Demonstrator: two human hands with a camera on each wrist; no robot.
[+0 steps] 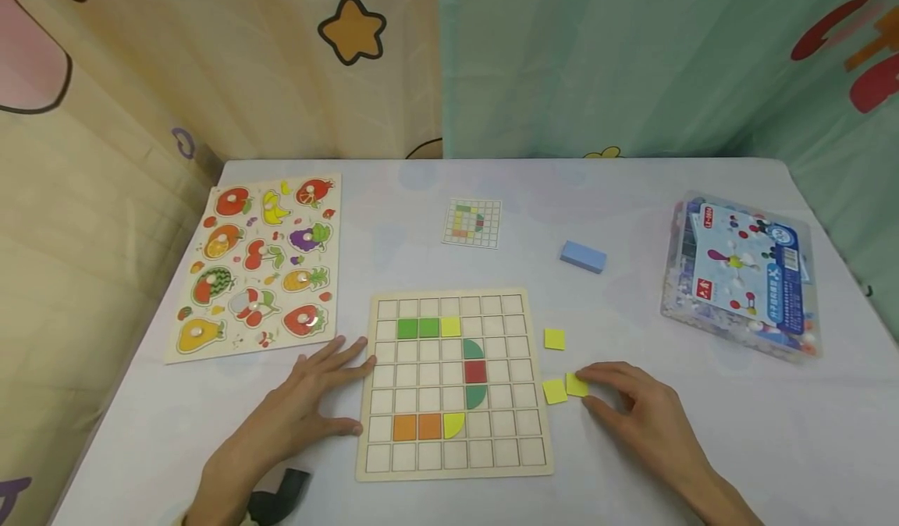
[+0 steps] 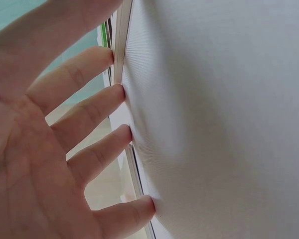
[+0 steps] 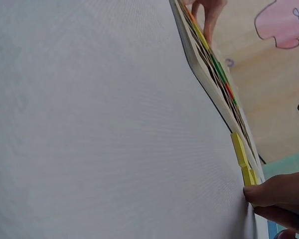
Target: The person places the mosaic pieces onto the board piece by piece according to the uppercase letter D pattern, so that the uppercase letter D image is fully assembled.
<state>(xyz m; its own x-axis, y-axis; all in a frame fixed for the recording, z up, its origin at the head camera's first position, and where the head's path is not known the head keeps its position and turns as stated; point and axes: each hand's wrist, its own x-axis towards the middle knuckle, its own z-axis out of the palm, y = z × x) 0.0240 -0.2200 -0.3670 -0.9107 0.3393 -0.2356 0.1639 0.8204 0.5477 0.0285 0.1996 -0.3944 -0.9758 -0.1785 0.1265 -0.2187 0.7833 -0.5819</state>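
Observation:
A wooden grid board lies flat on the table, with green, yellow, red and orange pieces set in some of its squares. My left hand rests at the board's left edge, its fingers spread and fingertips down on the white cloth, as the left wrist view also shows. To the right of the board, my right hand pinches a yellow square tile between thumb and forefinger. That tile lies right beside another yellow tile. A third yellow tile sits farther back, near the board's right edge.
Behind the board lies a small pattern card, with a blue block to its right. A fruit puzzle board occupies the left side. At the right stands a clear plastic box with a printed sheet. Something black lies by my left wrist.

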